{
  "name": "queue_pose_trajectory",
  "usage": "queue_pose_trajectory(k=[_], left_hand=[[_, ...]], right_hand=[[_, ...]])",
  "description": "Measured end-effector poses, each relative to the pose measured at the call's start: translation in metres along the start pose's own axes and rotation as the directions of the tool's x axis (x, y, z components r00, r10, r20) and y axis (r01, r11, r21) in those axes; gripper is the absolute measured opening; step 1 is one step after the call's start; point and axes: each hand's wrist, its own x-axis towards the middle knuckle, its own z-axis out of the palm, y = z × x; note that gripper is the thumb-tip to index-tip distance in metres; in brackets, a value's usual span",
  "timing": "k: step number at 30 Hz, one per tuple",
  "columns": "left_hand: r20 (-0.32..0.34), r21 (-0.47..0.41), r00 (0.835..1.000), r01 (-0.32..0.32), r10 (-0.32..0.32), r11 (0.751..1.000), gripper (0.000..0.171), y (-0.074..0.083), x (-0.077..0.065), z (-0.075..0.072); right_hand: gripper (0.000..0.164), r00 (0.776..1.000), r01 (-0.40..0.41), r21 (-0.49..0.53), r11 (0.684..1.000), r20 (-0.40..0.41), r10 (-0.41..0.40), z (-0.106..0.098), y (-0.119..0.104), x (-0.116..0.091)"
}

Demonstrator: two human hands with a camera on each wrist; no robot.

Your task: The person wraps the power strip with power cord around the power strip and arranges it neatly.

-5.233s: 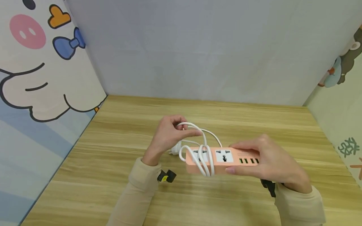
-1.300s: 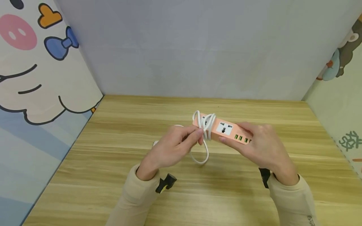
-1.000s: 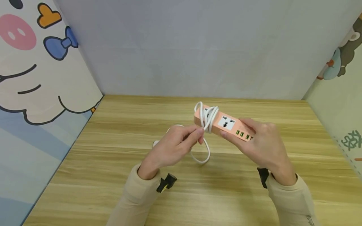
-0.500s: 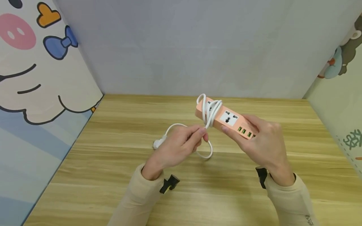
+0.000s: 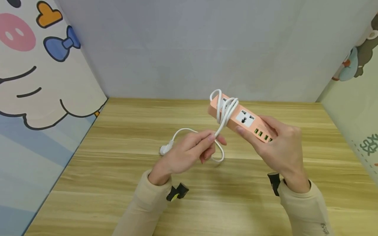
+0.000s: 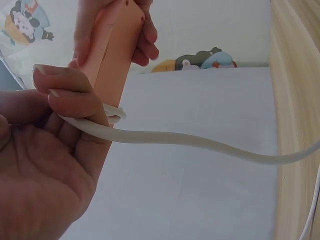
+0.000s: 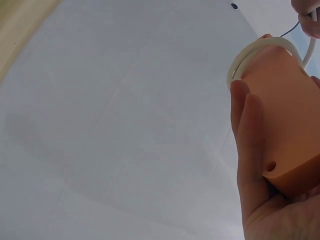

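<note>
A peach power strip with white sockets and several USB ports is held up, tilted, above the table. My right hand grips its USB end, thumb along the near side and fingers around the far side. White power cord is looped around the strip's far end. My left hand pinches the cord between thumb and fingers just short of the strip. In the left wrist view the cord runs out from between the curled fingers. Its white plug lies on the table left of the left hand.
A wood-grain table spans the view, with a plain grey-white wall panel behind it. Cartoon-printed panels stand at the left and right sides. Small black cameras sit on both wrists.
Over five seconds more cord has come to lie around the strip, and its far end has swung up and away. Lately both hands have shifted slightly right, with the left-hand cord stretch drawn longer.
</note>
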Motion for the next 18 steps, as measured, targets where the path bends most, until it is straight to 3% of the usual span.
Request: queue_pose_trajectory(k=[7,18], left_hand=[[0.039,-0.065,0.999,0.011,-0.009,0.998,0.033,-0.0039,-0.0013,-0.0035],[0.147,-0.082,0.989,0.043,-0.031,0.996,0.038,-0.0074,-0.0030,-0.0084]], right_hand=[[0.037,1.000,0.008,0.009,1.000,-0.019,-0.007,0.0014,0.0005,-0.0016],[0.038,0.999,-0.020,0.055,0.998,-0.047,0.023,-0.0034,-0.0029,-0.0035]])
